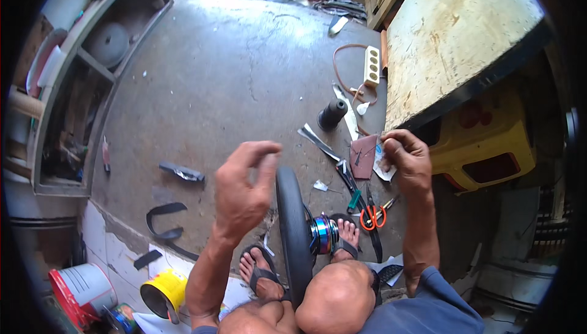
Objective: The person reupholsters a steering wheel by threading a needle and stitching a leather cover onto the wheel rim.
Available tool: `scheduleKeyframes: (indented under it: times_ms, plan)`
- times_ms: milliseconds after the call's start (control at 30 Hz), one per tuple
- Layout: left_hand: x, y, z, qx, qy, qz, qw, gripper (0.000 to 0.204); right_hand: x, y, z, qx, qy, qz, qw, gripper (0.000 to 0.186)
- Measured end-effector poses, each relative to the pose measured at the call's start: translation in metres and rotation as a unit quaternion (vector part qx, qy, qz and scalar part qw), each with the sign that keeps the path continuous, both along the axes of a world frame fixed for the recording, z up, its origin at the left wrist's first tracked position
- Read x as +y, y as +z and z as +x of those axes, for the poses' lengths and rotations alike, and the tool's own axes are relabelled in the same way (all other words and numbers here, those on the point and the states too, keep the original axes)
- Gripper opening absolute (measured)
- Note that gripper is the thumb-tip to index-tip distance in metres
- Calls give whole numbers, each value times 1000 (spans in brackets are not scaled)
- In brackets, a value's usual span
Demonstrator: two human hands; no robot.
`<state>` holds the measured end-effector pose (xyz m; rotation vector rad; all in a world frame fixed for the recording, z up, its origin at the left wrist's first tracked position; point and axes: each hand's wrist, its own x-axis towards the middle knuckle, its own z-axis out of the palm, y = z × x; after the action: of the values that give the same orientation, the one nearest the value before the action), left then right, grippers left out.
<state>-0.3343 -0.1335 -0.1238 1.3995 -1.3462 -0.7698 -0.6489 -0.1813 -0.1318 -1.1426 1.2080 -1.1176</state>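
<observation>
The black steering wheel (292, 230) stands edge-on between the knees, its iridescent hub (325, 234) facing right. The raised left hand (243, 190) has thumb and forefinger drawn together near the rim's upper end; the right hand (409, 159), well apart from the wheel, is bent into a pinch (whether either grasps a thread, I cannot tell). Orange-handled scissors (372, 210) lie below the right hand.

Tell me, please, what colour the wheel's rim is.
The rim is black, best seen in the head view.
</observation>
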Motion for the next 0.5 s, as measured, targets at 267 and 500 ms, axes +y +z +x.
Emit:
scheduleKeyframes:
  times_ms: [267, 500]
  plan:
    - [-61, 24, -77, 44, -280, 110, 953, 29, -2, -9, 36, -189, 52, 14, 981, 44]
    - [-54, -12, -77, 248, -305, 155, 906, 25, 3, -17, 43, -266, 108, 66, 956, 43]
